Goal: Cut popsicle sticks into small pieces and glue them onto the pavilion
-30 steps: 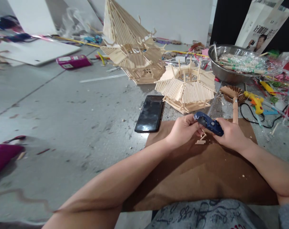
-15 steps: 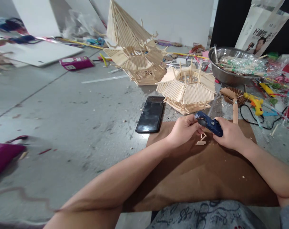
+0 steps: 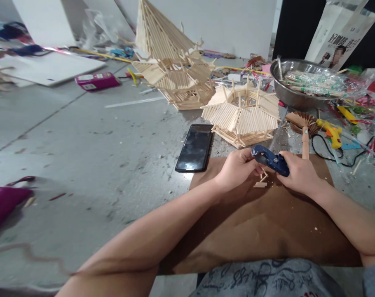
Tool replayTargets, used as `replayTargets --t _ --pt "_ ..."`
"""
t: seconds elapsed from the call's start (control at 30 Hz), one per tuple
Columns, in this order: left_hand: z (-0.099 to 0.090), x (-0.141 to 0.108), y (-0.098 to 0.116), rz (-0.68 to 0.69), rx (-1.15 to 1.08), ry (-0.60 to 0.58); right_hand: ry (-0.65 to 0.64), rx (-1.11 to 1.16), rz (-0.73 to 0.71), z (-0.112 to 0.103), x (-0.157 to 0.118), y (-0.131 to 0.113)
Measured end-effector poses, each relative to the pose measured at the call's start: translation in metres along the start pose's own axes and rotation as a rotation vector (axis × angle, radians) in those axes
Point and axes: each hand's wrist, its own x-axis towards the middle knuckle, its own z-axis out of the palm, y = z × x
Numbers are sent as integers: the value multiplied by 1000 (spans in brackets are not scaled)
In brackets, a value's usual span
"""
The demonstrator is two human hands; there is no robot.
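Note:
My right hand (image 3: 298, 171) is wrapped round a dark blue hand cutter (image 3: 270, 160), whose head points left. Close against that head, the fingers of my left hand (image 3: 237, 167) are pinched together; whatever lies between them is hidden. Short pieces of wooden stick (image 3: 261, 185) lie just below both hands on a brown sheet (image 3: 255, 222). Beyond my hands stands a low six-sided model roof made of sticks (image 3: 241, 117), with upright pegs round its open top. A taller tiered stick pagoda (image 3: 175, 74) with a pointed roof rises behind it.
A black phone (image 3: 194, 148) lies left of the sheet. On the right are a brown fan-shaped piece (image 3: 303, 123), a yellow glue gun (image 3: 332, 133) with its black cord, and a metal bowl (image 3: 294, 97) of wrapped sticks. Purple packages (image 3: 97, 81) lie on the grey floor at left.

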Motion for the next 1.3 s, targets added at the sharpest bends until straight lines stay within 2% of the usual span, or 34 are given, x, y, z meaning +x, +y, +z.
replayTargets --t 0.83,1.3 --pt "-1 1 -5 -19 -33 -36 6 108 17 2 -2 3" --pt "0 -1 3 -75 -11 -67 -172 173 131 -8 0 -6"
